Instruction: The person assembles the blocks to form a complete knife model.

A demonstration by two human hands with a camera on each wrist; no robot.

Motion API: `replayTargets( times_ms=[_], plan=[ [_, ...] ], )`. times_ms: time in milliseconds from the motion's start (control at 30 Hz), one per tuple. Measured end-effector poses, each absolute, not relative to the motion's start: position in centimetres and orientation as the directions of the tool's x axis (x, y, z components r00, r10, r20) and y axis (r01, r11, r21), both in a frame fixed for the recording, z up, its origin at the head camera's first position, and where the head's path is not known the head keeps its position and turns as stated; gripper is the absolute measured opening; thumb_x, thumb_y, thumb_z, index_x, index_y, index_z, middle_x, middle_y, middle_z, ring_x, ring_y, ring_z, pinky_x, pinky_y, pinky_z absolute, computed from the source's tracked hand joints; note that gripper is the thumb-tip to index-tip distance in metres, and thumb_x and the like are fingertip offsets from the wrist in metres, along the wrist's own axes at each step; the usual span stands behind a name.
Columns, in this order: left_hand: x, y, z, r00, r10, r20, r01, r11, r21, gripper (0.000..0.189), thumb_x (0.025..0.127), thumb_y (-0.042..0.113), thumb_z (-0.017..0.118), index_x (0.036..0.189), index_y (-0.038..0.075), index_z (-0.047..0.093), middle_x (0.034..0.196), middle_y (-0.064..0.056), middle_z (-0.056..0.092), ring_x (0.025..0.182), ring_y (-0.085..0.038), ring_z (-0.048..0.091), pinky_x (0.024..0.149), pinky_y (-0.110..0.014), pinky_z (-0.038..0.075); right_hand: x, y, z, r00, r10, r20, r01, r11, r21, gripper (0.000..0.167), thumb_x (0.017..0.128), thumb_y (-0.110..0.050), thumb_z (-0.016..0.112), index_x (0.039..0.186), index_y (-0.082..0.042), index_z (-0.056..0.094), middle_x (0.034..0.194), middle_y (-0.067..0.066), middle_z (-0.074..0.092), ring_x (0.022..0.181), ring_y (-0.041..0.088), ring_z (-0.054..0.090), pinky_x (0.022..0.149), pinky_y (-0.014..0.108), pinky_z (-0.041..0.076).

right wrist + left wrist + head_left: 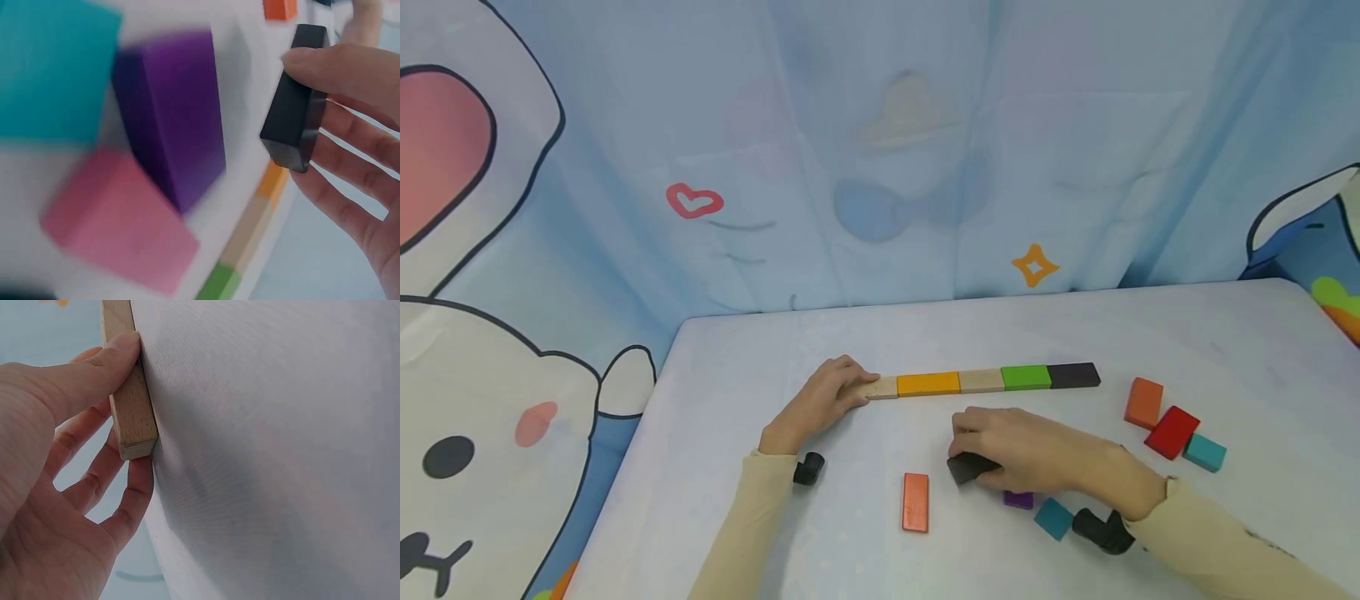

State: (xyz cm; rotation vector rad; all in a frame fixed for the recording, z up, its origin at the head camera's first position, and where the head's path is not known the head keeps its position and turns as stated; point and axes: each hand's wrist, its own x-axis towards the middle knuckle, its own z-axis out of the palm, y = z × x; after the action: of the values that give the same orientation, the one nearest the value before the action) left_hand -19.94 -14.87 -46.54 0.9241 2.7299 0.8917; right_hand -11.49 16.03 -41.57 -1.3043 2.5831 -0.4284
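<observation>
The left hand (826, 400) has its thumb and fingers bent around the natural wood block (134, 412), pinching it at the left end of a row. This block is a narrow, straight-edged bar; fine lines of grain run along its beige surface, and its end face is pale and flat.

From it the row continues to the right, end to end: a yellow-orange block (928, 384), a second beige block (981, 381), a green block (1026, 377) and a black end block (1075, 375). All are flat, oblong pieces with smooth faces.

The right hand (1026, 446) is in front of the row. Its thumb and fingers, closed only to the block's width, grip a matt black bar (290, 112) with sharp edges; I cannot tell whether this bar touches the table.

Under and near this hand are a smooth purple block (181, 112), a pink block (122, 225) beside it, and a teal block (1054, 519). A salmon-orange block (915, 502) lies alone, to the left of them. Farther right, an orange block (1144, 402), a red block (1172, 432) and a turquoise block (1205, 452) make a slanting group.

The white tablecloth (281, 394) shows a fine weave. Behind, a softly folded blue curtain (880, 275) bears a printed heart outline (695, 201) and a four-pointed star (1035, 265).
</observation>
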Motion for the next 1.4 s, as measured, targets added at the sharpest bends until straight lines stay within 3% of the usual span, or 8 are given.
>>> replayTargets(
  times_ms=[267, 400, 733, 1400],
  plan=[
    [-19.9, -15.1, -46.6, -0.802, 0.593, 0.068, 0.522, 0.641, 0.563, 0.037, 0.096, 0.010, 0.076, 0.132, 0.007, 0.072, 0.123, -0.007, 0.066, 0.117, -0.027, 0.058, 0.106, -0.044, 0.048, -13.5, 18.2, -41.3, -0.649, -0.756, 0.087, -0.744, 0.608, -0.276, 0.039, 0.080, -0.009, 0.091, 0.115, -0.010, 0.075, 0.114, 0.006, 0.062, 0.097, 0.019, 0.065, 0.083, 0.035, 0.062],
    [-20.0, -15.2, -46.8, -0.806, 0.589, 0.059, 0.514, 0.646, 0.564, 0.037, 0.096, 0.010, 0.076, 0.132, 0.007, 0.072, 0.123, -0.008, 0.066, 0.117, -0.027, 0.058, 0.106, -0.044, 0.048, -14.5, 18.4, -42.1, -0.677, -0.722, 0.143, -0.732, 0.639, -0.238, 0.039, 0.078, -0.007, 0.093, 0.113, -0.007, 0.075, 0.108, 0.006, 0.064, 0.093, 0.020, 0.066, 0.080, 0.034, 0.063],
    [-20.0, -15.1, -46.7, -0.803, 0.593, 0.065, 0.515, 0.634, 0.577, 0.037, 0.096, 0.010, 0.076, 0.133, 0.007, 0.071, 0.124, -0.007, 0.066, 0.118, -0.026, 0.058, 0.106, -0.043, 0.048, -15.8, 18.2, -43.4, -0.778, -0.617, 0.119, -0.624, 0.737, -0.261, 0.038, 0.080, -0.004, 0.090, 0.115, -0.001, 0.075, 0.105, 0.011, 0.066, 0.092, 0.022, 0.065, 0.084, 0.042, 0.062],
    [-20.0, -15.1, -46.7, -0.801, 0.594, 0.073, 0.520, 0.629, 0.578, 0.036, 0.097, 0.010, 0.075, 0.132, 0.007, 0.072, 0.123, -0.007, 0.065, 0.119, -0.027, 0.058, 0.108, -0.044, 0.047, -15.8, 18.2, -44.1, -0.767, -0.628, 0.132, -0.638, 0.724, -0.263, 0.038, 0.077, -0.003, 0.092, 0.111, 0.000, 0.076, 0.100, 0.006, 0.063, 0.086, 0.018, 0.061, 0.079, 0.036, 0.062]
  ],
)
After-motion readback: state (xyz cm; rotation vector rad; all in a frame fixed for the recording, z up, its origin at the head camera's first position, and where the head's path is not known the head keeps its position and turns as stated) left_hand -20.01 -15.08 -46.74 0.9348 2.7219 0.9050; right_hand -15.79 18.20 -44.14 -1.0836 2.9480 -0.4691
